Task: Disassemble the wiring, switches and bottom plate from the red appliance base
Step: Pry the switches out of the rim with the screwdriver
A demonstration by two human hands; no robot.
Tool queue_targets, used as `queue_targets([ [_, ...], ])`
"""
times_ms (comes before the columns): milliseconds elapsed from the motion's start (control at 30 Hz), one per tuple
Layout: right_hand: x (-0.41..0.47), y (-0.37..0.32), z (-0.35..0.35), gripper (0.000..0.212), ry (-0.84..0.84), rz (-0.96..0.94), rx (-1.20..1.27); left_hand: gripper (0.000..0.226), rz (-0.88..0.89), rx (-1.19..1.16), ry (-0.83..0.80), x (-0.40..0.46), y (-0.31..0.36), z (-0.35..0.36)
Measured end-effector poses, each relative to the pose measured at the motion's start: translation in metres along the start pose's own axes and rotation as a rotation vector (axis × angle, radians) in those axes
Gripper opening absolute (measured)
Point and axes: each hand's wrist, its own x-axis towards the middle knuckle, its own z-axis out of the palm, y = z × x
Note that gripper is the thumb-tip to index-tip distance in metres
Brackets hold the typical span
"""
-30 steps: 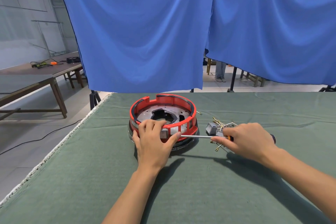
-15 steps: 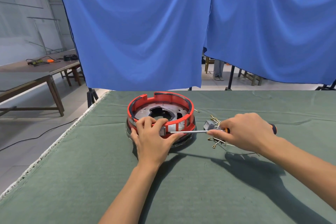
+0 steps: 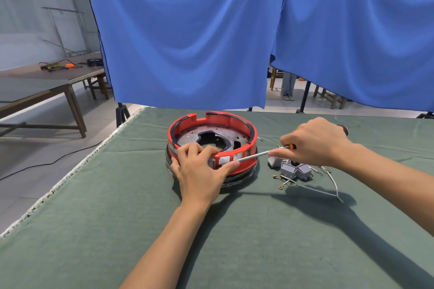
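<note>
The red appliance base (image 3: pixel 225 122) is a round ring lying on the green table, with a grey metal bottom plate (image 3: pixel 195 135) inside it. My left hand (image 3: pixel 199 171) grips its near rim, fingers curled over the edge and thumb against the outer wall. My right hand (image 3: pixel 314 143) holds a screwdriver (image 3: pixel 258 154) with an orange-and-black handle; its metal shaft points left, the tip at the base's near wall beside my left thumb. Grey switches (image 3: pixel 291 169) with white wires (image 3: pixel 328 180) lie loose on the cloth right of the base.
The green cloth-covered table (image 3: pixel 141 230) ends at a frayed left edge. Blue curtains (image 3: pixel 187 30) hang close behind its far side. A wooden table (image 3: pixel 47 77) with tools stands at the far left. A person's legs (image 3: pixel 287 87) show under the curtain.
The screwdriver shaft has tilted up at the handle end as my right hand rose, uncovering the switches and wires. My left hand keeps its hold on the rim.
</note>
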Motion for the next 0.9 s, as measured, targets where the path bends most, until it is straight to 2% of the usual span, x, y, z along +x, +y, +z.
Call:
queue_targets([
  [200, 0.019, 0.015, 0.010, 0.083, 0.119, -0.136, -0.014, 0.036, -0.007, -0.003, 0.007, 0.001, 0.000, 0.000],
  [367, 0.040, 0.025, 0.012, 0.069, 0.188, -0.237, -0.025, 0.036, -0.019, 0.003, 0.018, 0.000, 0.001, 0.002],
  [500, 0.044, 0.023, 0.017, 0.065, 0.209, -0.249, -0.004, 0.037, -0.019, 0.045, 0.013, 0.000, 0.002, 0.002],
  [633, 0.030, 0.017, 0.019, 0.063, 0.183, -0.169, 0.020, 0.040, 0.029, 0.050, -0.013, -0.001, -0.001, -0.002],
  [800, -0.009, -0.006, 0.013, 0.064, 0.152, 0.064, 0.057, 0.060, 0.059, -0.026, -0.062, 0.001, -0.008, -0.007],
  [900, -0.027, -0.020, 0.008, 0.058, 0.101, 0.172, 0.075, 0.056, 0.074, -0.042, -0.056, 0.002, -0.009, -0.008],
])
